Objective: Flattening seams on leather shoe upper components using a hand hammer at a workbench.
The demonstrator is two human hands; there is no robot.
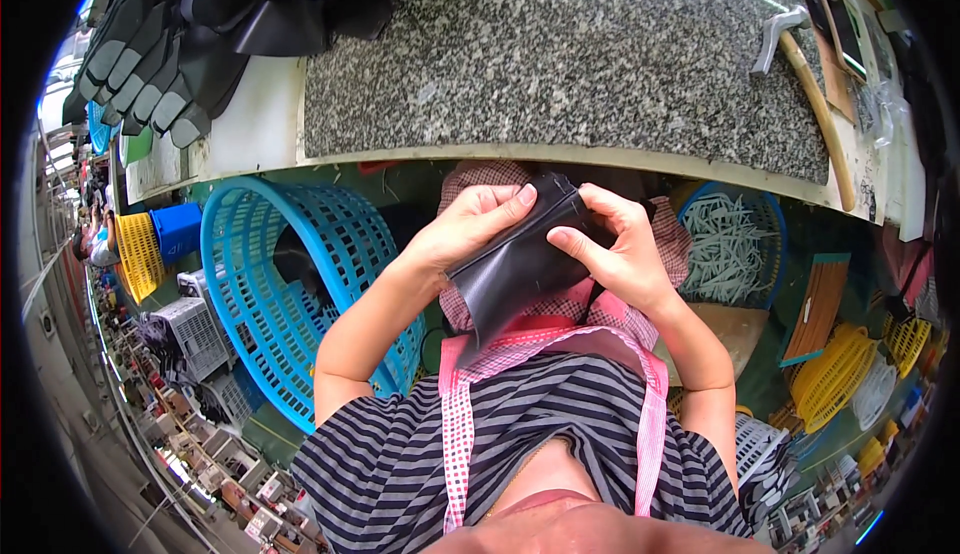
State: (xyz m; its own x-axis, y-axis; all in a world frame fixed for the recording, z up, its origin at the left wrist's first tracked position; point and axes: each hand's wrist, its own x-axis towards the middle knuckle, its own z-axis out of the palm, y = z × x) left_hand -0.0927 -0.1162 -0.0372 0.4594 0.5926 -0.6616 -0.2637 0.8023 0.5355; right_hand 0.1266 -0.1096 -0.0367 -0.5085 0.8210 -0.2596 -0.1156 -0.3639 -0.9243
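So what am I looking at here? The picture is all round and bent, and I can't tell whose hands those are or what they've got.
There is no machine here. A person wears a wide-angle camera on the head, looking down, so the hands you see are the wearer's own; the lens bends straight edges. The left hand and the right hand together hold a floppy black piece of material, fingers pinching its top edge, above a pink checked apron. Ahead is a speckled stone worktop, with a stack of dark and grey cut pieces at its left and a hammer at its right. Below the worktop a blue plastic basket lies tipped on its side.
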